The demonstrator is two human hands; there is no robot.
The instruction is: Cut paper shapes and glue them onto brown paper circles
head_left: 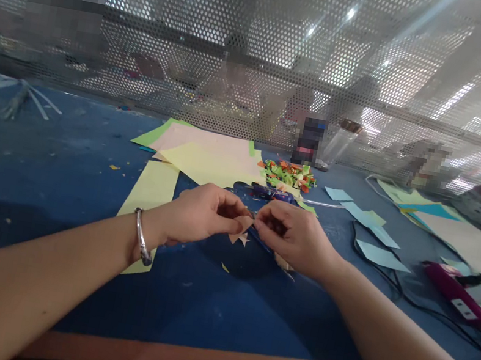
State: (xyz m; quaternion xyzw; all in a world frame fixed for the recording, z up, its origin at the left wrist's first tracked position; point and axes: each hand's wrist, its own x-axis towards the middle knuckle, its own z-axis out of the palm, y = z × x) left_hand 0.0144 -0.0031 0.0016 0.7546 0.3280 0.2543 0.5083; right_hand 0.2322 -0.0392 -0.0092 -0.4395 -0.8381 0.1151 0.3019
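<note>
My left hand [213, 215], with a silver bangle on the wrist, pinches a small tan paper piece [238, 229] over the middle of the table. A pointed corner of it hangs below the fingertips. Fingertips of my right hand [291, 232] are pinched together at the paper's right edge; what they hold is hidden. Just beyond the hands lies a dark blue tool [273, 193], its shape partly covered. Beneath my right hand shows part of a tan piece [284, 263]. A tiny yellow scrap [225, 268] rests on the table nearer to me.
Behind the hands are stacked pale paper sheets [208, 152] and a pile of green and orange paper bits [290, 175]. Light blue paper pieces [380, 255], a black cable and a magenta power strip [457, 293] lie right. A perforated metal screen [265, 41] borders the back.
</note>
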